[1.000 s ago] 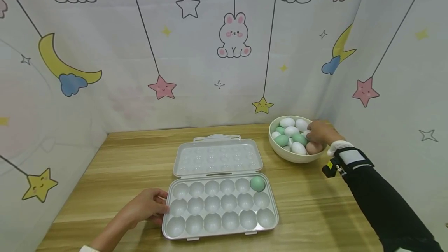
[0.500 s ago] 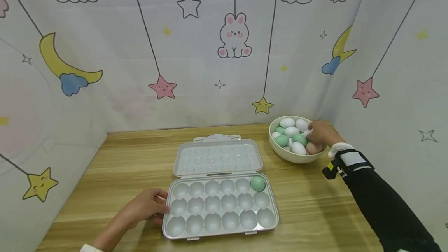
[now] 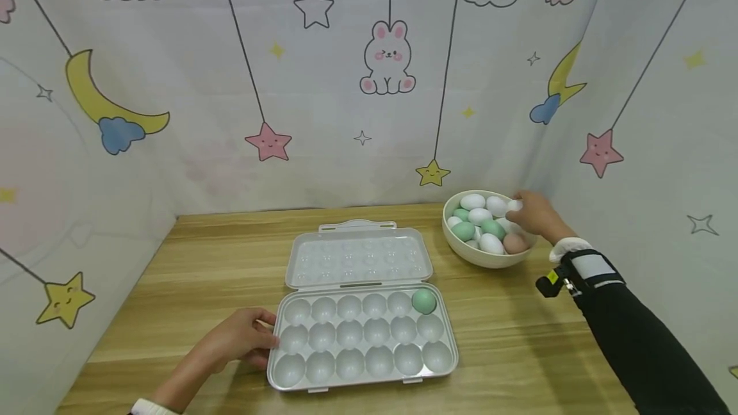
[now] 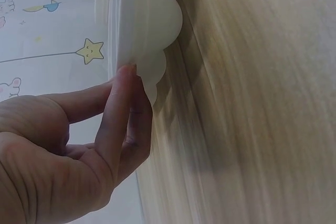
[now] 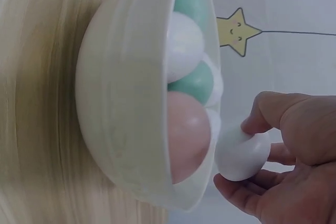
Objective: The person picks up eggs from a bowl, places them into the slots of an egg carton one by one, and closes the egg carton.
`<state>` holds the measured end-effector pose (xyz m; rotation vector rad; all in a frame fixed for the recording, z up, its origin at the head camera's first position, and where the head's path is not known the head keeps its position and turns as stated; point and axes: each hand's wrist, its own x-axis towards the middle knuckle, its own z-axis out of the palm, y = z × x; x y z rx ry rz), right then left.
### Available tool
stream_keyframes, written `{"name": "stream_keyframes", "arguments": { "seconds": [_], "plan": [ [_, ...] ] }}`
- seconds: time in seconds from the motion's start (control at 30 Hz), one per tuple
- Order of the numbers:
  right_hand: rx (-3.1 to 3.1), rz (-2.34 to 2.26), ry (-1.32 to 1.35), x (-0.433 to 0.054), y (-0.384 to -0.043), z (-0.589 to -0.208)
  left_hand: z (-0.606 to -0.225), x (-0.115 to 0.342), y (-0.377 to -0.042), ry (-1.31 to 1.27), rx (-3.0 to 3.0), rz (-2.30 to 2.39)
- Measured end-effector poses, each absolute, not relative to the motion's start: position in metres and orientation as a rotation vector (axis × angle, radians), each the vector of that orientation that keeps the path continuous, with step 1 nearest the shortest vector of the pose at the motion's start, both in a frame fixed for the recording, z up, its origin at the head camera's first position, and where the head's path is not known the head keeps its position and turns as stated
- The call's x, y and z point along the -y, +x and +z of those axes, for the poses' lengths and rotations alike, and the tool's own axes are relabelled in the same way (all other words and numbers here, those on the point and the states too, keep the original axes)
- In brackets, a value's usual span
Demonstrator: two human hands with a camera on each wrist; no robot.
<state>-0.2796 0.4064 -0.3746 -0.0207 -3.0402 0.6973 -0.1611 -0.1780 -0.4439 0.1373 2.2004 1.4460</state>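
Egg tray [image 3: 349, 336], bowl [image 3: 483, 259], left hand [image 3: 239, 337] and right hand [image 3: 540, 216], with each grip clamped on an object

A pale backdrop [image 3: 334, 82] printed with rabbits, stars, moons and clouds rises behind and beside a wood-grained table [image 3: 213, 274]. The tray, light grey, rests on the table in front of the person; it has three rows of six round hollows, and its lid [image 3: 359, 258] is folded back on the far side. A black sleeve [image 3: 634, 335] covers the right arm, ending near a white cuff [image 3: 567, 247]. The cream bowl stands on the table beyond the tray's right end, filled with white and green eggs. The left hand pinches the tray's left rim between thumb and fingers. The right hand is above the far right of the bowl, thumb and fingers together around a white egg [image 5: 241, 153], which is just beyond the rim in the right wrist view. Near that rim, inside the bowl, lies a brown egg [image 5: 188, 137]. A green egg [image 3: 423, 301] sits in the tray, occupying the rightmost hollow of the back row.
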Motion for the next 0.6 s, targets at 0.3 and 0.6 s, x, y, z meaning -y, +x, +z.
{"name": "stream_keyframes", "arguments": {
  "seconds": [0.3, 0.6],
  "plan": [
    [2.902, 0.742, 0.072, -0.389, -0.267, -0.352, -0.444, 0.181, -0.161, 0.140, -2.179, 1.466],
    [2.712, 0.970, 0.047, -0.356, -0.239, -0.322, -0.447, 0.181, -0.161, 0.161, -2.148, 1.486]
  ]
}}
